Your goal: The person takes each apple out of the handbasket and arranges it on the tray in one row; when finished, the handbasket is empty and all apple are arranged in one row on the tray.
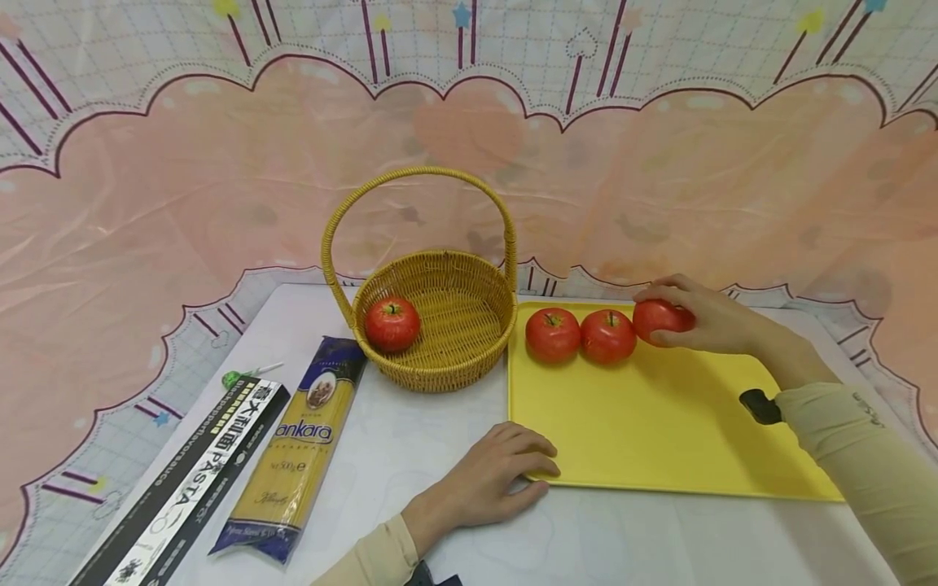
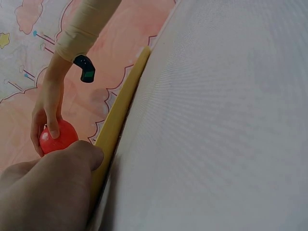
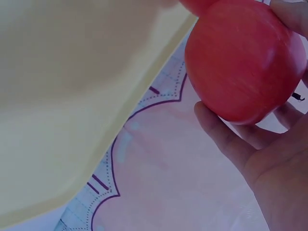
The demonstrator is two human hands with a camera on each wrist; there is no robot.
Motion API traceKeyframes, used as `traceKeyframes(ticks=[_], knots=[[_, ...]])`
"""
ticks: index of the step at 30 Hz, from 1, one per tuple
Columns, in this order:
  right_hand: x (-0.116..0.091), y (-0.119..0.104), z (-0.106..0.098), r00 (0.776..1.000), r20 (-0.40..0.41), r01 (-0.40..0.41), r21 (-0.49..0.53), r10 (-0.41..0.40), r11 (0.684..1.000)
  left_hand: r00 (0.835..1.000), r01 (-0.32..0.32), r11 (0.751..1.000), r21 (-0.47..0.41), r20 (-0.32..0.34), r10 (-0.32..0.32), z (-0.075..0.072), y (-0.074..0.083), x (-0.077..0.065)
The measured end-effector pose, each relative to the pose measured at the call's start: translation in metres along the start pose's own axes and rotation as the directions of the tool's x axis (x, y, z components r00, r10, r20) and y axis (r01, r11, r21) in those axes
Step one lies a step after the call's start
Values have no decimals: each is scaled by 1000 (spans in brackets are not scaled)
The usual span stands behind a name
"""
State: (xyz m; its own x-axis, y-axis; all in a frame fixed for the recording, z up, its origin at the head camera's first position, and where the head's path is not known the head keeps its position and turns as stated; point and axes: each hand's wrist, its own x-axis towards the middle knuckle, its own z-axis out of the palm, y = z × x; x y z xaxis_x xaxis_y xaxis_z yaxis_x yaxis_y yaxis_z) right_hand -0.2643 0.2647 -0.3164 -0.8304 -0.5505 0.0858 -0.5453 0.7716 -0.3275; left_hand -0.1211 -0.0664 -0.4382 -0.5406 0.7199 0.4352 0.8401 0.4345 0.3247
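Observation:
My right hand (image 1: 707, 317) grips a red apple (image 1: 659, 322) at the back of the yellow tray (image 1: 659, 423). In the right wrist view, the fingers and thumb wrap this apple (image 3: 243, 60), its dark stem at one side. Two more apples, a left one (image 1: 553, 334) and a middle one (image 1: 608, 335), sit side by side on the tray, left of the held apple. My left hand (image 1: 498, 472) rests at the tray's front left corner, fingers loosely bent over the edge. Its thumb (image 2: 89, 155) touches the tray's side in the left wrist view.
Left of the tray stands a wicker basket (image 1: 440, 377) with a tall handle and one apple (image 1: 392, 324) inside. Farther left lie a spaghetti packet (image 1: 300, 452), a black and white pasta box (image 1: 186, 480) and a small green-ended item (image 1: 233, 378). A patterned cloth (image 1: 293, 187) hangs behind.

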Motion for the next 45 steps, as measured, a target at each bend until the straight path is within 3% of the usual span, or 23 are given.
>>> traceKeyframes(ticks=[20,28,45], knots=[[-3,15,12,999,1,-39,-24,39,999,1000,2,1000,-9,-4,-2,0,0,0],[-6,19,20,1000,-4,22,-40,-22,999,1000,9,1000,-8,-9,-9,1,1,0],[-3,30,33,999,47,11,-40,-9,999,1000,12,1000,-19,-9,-12,1,1,0]])
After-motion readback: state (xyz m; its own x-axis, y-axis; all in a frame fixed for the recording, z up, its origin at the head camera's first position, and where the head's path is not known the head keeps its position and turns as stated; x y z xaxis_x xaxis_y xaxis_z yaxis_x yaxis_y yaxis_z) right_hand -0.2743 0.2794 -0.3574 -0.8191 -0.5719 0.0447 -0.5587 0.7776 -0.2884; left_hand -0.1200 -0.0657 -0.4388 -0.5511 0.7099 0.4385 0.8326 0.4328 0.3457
